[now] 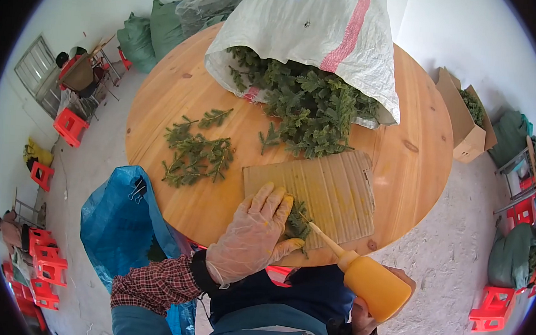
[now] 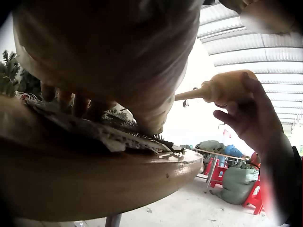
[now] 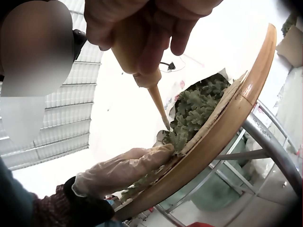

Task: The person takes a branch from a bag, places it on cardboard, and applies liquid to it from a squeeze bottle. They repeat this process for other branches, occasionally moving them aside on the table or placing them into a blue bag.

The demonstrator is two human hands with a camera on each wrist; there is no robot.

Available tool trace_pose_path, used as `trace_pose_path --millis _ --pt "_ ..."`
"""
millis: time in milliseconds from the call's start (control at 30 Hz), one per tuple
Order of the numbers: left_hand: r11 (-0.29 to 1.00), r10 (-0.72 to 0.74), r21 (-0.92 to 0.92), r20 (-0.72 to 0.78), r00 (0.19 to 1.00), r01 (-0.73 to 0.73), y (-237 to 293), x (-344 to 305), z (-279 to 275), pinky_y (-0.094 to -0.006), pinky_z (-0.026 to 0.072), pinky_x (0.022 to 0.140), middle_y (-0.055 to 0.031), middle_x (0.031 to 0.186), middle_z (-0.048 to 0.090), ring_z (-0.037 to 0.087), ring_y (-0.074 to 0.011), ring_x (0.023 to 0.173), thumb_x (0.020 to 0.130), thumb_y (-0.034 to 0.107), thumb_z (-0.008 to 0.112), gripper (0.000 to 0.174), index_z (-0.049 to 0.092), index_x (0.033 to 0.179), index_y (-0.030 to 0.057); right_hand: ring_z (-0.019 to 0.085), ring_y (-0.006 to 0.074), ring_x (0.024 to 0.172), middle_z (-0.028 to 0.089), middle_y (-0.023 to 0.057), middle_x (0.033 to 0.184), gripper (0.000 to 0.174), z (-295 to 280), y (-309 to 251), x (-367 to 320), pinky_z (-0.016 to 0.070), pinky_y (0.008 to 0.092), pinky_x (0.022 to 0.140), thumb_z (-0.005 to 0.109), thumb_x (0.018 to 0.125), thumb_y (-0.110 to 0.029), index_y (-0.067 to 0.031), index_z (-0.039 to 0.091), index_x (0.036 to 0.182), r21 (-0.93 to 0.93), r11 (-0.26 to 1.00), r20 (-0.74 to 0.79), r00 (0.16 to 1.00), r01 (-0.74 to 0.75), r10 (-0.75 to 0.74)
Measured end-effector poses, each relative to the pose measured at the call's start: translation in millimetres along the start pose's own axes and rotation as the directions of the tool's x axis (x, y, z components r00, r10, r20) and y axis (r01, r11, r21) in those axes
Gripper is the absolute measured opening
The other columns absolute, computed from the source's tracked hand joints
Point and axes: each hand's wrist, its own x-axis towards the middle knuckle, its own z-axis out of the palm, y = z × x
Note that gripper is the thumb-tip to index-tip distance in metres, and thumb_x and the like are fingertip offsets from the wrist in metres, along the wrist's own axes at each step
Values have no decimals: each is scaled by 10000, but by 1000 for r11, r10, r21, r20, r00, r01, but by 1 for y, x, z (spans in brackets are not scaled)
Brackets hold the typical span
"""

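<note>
The gloved left hand lies on the cardboard, fingers extended, its thumb and fingertips touching a small green sprig. Yellow stains mark the glove's fingertips and the cardboard. In the right hand is a yellow squeeze bottle, tilted so that its thin nozzle points at the sprig. The left wrist view shows the right hand gripping the bottle from behind. In the right wrist view, curled fingers of the right hand wrap the bottle above the left hand.
A white woven sack spills green branches over the round table's far side. Loose sprigs lie at the left. A blue bag hangs by the left edge. An open carton and red stools stand around.
</note>
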Motion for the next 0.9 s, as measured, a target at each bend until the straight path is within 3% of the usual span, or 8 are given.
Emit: trace_pose_path --millis 33,67,167,300,400,600,700,900 --pt "1000 2 -5 0 1000 -2 0 0 0 -508 373 1064 -233 1419 447 374 -416 1370 900 512 604 753 505 1356 -78 621 282 997 607 169 1071 871 2 -1 2 498 399 865 896 682 -466 20 423 1228 -19 999 -15 999 45 -45" --pt "1000 6 14 6 1000 -6 0 1 1 -503 367 1076 -238 1421 455 369 -415 1381 910 528 585 759 510 1353 -84 621 282 997 607 169 1071 871 4 -3 4 498 399 865 896 682 -466 20 423 1228 -25 999 -15 999 44 -44" --pt "999 16 46 19 1000 -17 1 4 1 -493 355 1102 -249 1425 471 358 -413 1402 928 558 547 777 521 1348 -95 624 277 985 604 179 1092 877 12 -15 11 502 393 855 914 679 -411 13 404 1252 -54 973 61 974 222 -219" --pt "993 12 120 53 999 -19 4 7 1 -496 346 1114 -247 1422 481 355 -418 1403 933 573 529 794 517 1357 -98 624 271 992 597 180 1106 892 19 -23 12 503 392 855 919 679 -402 3 393 1274 -94 957 70 961 274 -268" --pt "990 25 136 37 999 -30 4 6 3 -507 348 1104 -251 1432 452 341 -430 1401 891 543 583 793 515 1350 -100 627 267 989 590 184 1122 899 19 -30 14 504 393 860 925 678 -386 -1 385 1285 -109 953 114 956 281 -269" --pt "989 36 143 43 998 -42 2 5 5 -511 340 1113 -255 1432 456 341 -428 1404 885 551 580 809 511 1355 -104 636 263 989 580 190 1140 893 26 -33 12 509 391 869 932 684 -338 -3 377 1298 -86 960 128 958 267 -255" --pt "988 45 144 44 998 -51 0 4 5 -515 336 1115 -256 1431 457 343 -428 1403 887 560 570 818 508 1359 -105 594 273 1033 559 157 1114 786 28 -31 9 502 411 909 852 734 -440 -18 426 1242 -93 969 78 972 229 -222" --pt "985 60 157 53 997 -68 -1 4 7 -519 326 1120 -259 1431 457 349 -425 1398 890 594 545 854 494 1371 -109 616 274 1016 581 175 1112 820 20 -41 4 513 406 894 881 716 -424 -13 413 1249 -110 970 90 974 216 -206"
